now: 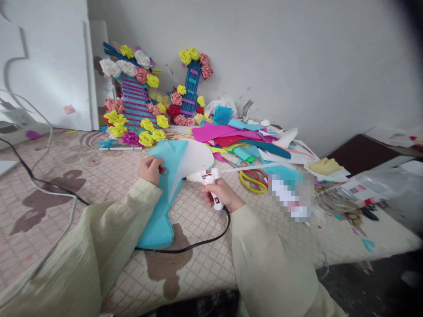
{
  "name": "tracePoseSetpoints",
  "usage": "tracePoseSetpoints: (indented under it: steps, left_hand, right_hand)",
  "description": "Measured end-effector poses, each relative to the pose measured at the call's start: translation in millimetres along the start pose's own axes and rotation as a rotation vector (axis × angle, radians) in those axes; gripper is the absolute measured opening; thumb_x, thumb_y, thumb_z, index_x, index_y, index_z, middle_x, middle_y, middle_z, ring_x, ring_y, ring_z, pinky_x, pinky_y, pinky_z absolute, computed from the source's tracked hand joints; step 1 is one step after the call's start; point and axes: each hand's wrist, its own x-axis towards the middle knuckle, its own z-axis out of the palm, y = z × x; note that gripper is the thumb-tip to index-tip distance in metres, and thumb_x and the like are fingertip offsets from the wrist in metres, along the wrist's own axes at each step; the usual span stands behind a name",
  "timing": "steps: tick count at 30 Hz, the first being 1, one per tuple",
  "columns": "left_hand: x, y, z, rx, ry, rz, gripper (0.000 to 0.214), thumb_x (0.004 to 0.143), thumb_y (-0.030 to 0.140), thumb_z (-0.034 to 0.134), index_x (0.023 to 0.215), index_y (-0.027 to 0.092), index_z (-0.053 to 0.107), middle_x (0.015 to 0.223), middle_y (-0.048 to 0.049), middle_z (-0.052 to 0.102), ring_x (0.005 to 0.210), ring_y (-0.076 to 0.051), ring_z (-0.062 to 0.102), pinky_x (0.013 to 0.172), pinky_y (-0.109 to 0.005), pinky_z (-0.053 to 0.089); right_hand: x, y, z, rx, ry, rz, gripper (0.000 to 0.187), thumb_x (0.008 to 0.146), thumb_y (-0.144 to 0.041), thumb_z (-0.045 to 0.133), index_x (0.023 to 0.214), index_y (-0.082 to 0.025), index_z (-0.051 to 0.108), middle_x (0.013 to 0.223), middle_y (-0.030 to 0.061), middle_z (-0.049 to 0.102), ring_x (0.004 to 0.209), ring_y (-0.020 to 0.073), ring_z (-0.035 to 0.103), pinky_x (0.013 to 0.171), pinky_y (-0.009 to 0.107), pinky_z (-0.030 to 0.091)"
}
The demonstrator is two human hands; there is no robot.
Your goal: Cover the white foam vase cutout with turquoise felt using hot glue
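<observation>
My right hand (222,195) is closed around the grip of a white glue gun (205,177), whose nozzle points left at the edge of a turquoise felt piece (157,220). That felt lies over a white board shape (194,157) on the patterned table cover. My left hand (151,169) pinches the folded upper edge of the turquoise felt against the board. A black cord (198,242) runs from the gun under my right wrist and curves back to the left below the felt.
Two blue letter shapes covered in paper flowers (139,101) lean on the wall behind. A heap of coloured felt sheets (238,136) and yellow-handled scissors (253,181) lie right of the gun. A grey cable (49,145) loops at the left. The table edge (363,257) drops at right.
</observation>
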Motion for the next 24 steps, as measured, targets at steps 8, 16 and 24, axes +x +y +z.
tracePoseSetpoints:
  steps: [8,16,24]
  left_hand:
    - [1.2,-5.0,-2.4,0.005,-0.018,0.01,0.031,0.067,0.018,0.053,0.038,0.016,0.042,0.032,0.0061,0.041,0.03,-0.007,0.039,0.032,-0.02,0.031]
    - [0.3,-0.2,0.5,-0.015,0.002,0.003,0.025,0.055,0.022,0.052,0.032,0.019,0.043,0.03,0.0038,0.041,0.028,-0.009,0.039,0.03,-0.022,0.03]
    - [-0.2,-0.9,0.9,-0.019,0.007,0.002,0.024,0.053,0.025,0.051,0.032,0.019,0.042,0.03,0.0049,0.039,0.028,-0.009,0.04,0.031,-0.021,0.031]
  right_hand:
    - [3.1,0.4,-2.5,0.001,0.046,-0.038,0.02,0.063,-0.025,0.05,0.046,-0.014,0.05,0.036,-0.0019,0.049,0.031,0.0087,0.045,0.032,0.019,0.03]
    - [5.9,0.5,-3.0,-0.007,0.064,-0.072,0.023,0.064,-0.026,0.05,0.044,-0.013,0.05,0.036,-0.0016,0.048,0.031,0.0089,0.046,0.032,0.019,0.031]
    - [-2.5,-8.1,-1.9,-0.031,0.065,-0.081,0.021,0.064,-0.025,0.05,0.045,-0.014,0.049,0.038,-0.0019,0.049,0.033,0.0083,0.046,0.034,0.019,0.03]
